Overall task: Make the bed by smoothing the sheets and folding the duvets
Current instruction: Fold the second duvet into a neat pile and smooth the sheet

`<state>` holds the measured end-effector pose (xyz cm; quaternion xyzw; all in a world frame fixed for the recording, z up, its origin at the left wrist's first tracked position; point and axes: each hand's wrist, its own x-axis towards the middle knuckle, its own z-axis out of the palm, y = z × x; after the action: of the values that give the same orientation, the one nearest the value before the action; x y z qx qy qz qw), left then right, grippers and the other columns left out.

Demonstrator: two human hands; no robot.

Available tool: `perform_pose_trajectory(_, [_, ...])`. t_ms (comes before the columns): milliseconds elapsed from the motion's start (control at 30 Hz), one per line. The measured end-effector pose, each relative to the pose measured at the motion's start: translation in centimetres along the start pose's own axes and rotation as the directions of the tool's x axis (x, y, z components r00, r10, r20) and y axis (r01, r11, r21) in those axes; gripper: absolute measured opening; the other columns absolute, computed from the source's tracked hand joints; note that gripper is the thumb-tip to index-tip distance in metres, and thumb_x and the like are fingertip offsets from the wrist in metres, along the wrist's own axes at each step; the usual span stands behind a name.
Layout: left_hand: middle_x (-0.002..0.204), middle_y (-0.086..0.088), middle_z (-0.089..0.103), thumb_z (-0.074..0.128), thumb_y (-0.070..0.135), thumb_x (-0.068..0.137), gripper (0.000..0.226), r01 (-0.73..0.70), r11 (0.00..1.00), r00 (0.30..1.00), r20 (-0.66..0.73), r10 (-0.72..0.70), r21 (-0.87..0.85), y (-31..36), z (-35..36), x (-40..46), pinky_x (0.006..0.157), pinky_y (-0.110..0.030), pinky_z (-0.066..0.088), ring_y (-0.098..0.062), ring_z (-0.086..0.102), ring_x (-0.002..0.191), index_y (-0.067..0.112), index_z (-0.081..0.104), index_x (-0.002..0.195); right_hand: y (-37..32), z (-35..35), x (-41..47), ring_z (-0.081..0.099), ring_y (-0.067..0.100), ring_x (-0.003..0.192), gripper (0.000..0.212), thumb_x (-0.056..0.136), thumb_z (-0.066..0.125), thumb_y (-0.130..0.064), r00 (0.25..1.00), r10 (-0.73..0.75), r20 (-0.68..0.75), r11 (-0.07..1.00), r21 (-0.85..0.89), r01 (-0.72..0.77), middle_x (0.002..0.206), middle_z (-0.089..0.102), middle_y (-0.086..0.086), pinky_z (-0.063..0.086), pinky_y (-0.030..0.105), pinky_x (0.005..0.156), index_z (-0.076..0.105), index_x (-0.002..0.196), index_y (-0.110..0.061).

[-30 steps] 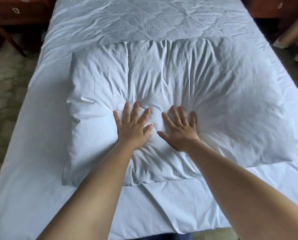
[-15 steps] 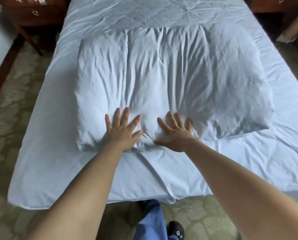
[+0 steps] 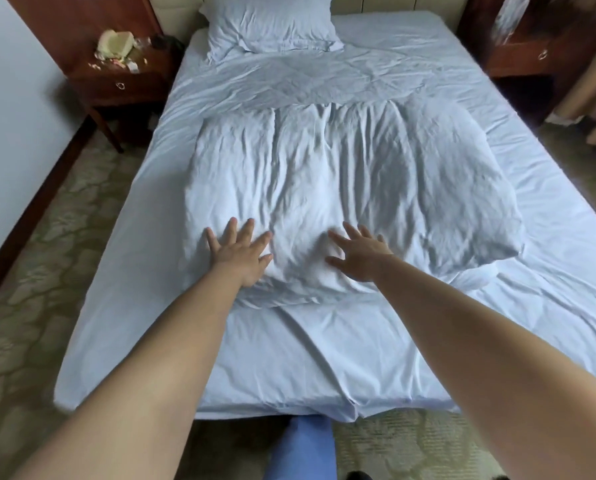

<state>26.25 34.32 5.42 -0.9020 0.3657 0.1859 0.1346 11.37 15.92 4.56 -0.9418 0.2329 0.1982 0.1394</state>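
Your left hand point(image 3: 240, 256) lies flat on the folded duvet point(image 3: 352, 188), near its close edge, with the fingers spread wide and straight. It holds nothing — it just presses down on the soft white cloth. Your right hand point(image 3: 359, 256) is on the duvet too, a little to the right, with its fingers spread and straight. It also holds nothing. The two hands are near each other but not touching.

The folded duvet sits in the middle of the bed, on top of the light blue sheet point(image 3: 289, 358). It is puffy and full of wrinkles. The sheet has some creases near you, and its near edge hangs over the foot of the bed.

At the far end, a pillow point(image 3: 269, 26) leans by the headboard point(image 3: 393, 3), on the left side of the bed.

On the far left stands a dark wooden nightstand point(image 3: 123, 81) with a messy pile of small things point(image 3: 116, 46) on top — you cannot tell what they are. Another wooden nightstand point(image 3: 532, 53) stands on the far right.

The floor has a green patterned carpet point(image 3: 30, 323). At the very bottom you can see a bit of your blue trouser leg point(image 3: 303, 448).
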Motion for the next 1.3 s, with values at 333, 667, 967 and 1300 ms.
perform_pose_trajectory(333, [0.159, 0.009, -0.019, 0.012, 0.049, 0.101, 0.053, -0.094, 0.996, 0.982, -0.161, 0.093, 0.007, -0.5, -5.4, 12.6, 0.109, -0.065, -0.012, -0.024, -0.022, 0.145, 0.042, -0.009, 0.149, -0.6, -5.9, 10.9, -0.006, 0.024, 0.148, 0.069, 0.097, 0.030, -0.058, 0.995, 0.021, -0.095, 0.997, -0.079, -0.028, 0.161, -0.011, 0.001, 0.004, 0.050, 0.118, -0.003, 0.153, -0.034])
perform_pose_trajectory(667, [0.159, 0.006, -0.017, 0.008, 0.070, 0.090, 0.062, -0.089, 0.996, 0.968, -0.237, 0.085, -0.007, -1.2, -10.2, 23.5, 0.103, -0.070, -0.014, -0.029, -0.020, 0.145, 0.049, -0.011, 0.146, 0.0, -10.2, 20.9, -0.019, 0.020, 0.146, 0.072, 0.092, 0.021, -0.068, 0.985, 0.037, -0.166, 0.992, -0.112, -0.056, 0.160, -0.015, -0.001, -0.014, 0.055, 0.114, -0.005, 0.152, -0.037])
perform_pose_trajectory(967, [0.159, 0.005, -0.019, 0.010, 0.077, 0.084, 0.066, 0.062, 0.986, 0.964, -0.247, -0.099, -0.153, -2.7, -8.0, 29.7, 0.107, -0.067, -0.013, -0.027, -0.025, 0.144, 0.055, -0.006, 0.144, 4.3, -11.5, 29.3, -0.012, 0.014, 0.147, 0.078, 0.084, 0.024, -0.076, 0.952, 0.107, -0.286, 0.992, -0.032, -0.121, 0.162, -0.005, -0.001, -0.016, 0.050, 0.114, 0.003, 0.151, -0.041])
perform_pose_trajectory(1300, [0.160, -0.001, -0.014, 0.018, 0.076, 0.084, 0.068, 0.134, 0.971, 0.949, -0.258, -0.183, -0.196, -1.6, -3.7, 34.0, 0.107, -0.068, -0.014, -0.029, -0.023, 0.144, 0.053, 0.000, 0.146, 6.3, -6.7, 33.4, -0.012, 0.016, 0.147, 0.073, 0.089, 0.026, -0.071, 0.943, 0.125, -0.307, 0.991, 0.002, -0.131, 0.161, -0.006, 0.002, -0.018, 0.047, 0.112, 0.007, 0.152, -0.038])
